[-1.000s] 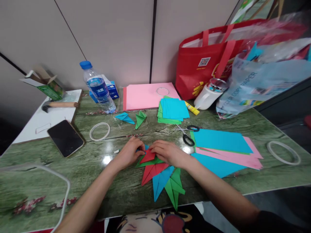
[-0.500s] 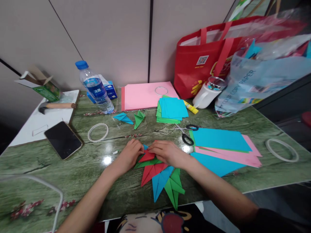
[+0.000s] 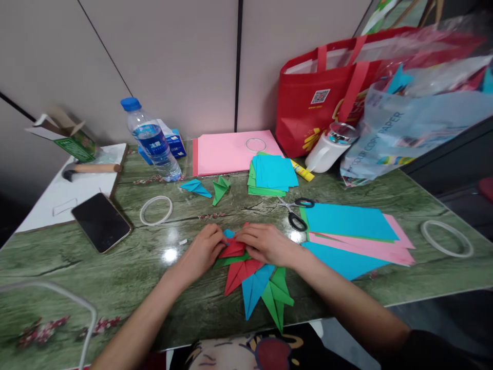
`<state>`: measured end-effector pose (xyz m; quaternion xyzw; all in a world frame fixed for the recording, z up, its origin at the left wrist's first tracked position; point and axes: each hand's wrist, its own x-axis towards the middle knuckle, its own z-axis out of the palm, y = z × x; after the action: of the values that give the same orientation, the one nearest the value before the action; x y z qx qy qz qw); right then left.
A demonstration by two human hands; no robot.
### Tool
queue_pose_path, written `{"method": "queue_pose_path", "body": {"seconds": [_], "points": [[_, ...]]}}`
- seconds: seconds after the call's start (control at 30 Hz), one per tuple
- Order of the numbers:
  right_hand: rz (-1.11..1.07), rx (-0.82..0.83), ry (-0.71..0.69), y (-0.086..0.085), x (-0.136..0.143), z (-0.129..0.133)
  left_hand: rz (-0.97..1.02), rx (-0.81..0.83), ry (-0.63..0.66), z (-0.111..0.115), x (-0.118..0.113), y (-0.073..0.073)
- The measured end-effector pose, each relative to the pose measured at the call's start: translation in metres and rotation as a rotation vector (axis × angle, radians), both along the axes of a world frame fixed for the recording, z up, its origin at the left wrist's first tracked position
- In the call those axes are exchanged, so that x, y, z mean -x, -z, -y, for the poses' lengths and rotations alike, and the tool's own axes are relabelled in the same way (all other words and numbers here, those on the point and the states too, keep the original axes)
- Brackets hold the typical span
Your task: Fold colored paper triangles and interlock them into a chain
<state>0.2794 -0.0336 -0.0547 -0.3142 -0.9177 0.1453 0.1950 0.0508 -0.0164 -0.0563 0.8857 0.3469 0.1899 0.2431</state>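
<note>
A joined chain of folded paper pieces (image 3: 257,288) in red, blue and green curves over the table below my hands. At its upper end, a red folded paper piece (image 3: 233,250) is pinched from both sides. My left hand (image 3: 208,247) grips its left edge with thumb and fingertips. Over its right side bends my right hand (image 3: 268,243), fingers closed on the paper and partly covering it. A bit of blue paper (image 3: 228,233) shows just above. Beyond the hands lie a loose blue folded piece (image 3: 196,187) and a green folded piece (image 3: 221,190).
Scissors (image 3: 293,211) lie right of my hands, beside long paper strips (image 3: 350,222). Behind are stacked paper squares (image 3: 274,172), pink sheets (image 3: 227,153) and a glue stick (image 3: 303,170). A bottle (image 3: 152,141), tape roll (image 3: 156,210) and phone (image 3: 100,222) stand or lie left.
Both hands stay at the chain's upper end with small finger shifts. A red tip now shows above my right fingers, and slightly more blue paper is visible.
</note>
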Motion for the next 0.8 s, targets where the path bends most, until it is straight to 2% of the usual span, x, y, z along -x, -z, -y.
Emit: {"method": "queue_pose_path", "body": {"seconds": [0.33, 0.8], "points": [[0.002, 0.011, 0.037, 0.000, 0.000, 0.002, 0.077, 0.013, -0.034, 0.003, -0.001, 0.001], [0.107, 0.103, 0.157, -0.006, 0.003, 0.004, 0.132, -0.139, -0.032, 0.014, 0.002, 0.015]]}}
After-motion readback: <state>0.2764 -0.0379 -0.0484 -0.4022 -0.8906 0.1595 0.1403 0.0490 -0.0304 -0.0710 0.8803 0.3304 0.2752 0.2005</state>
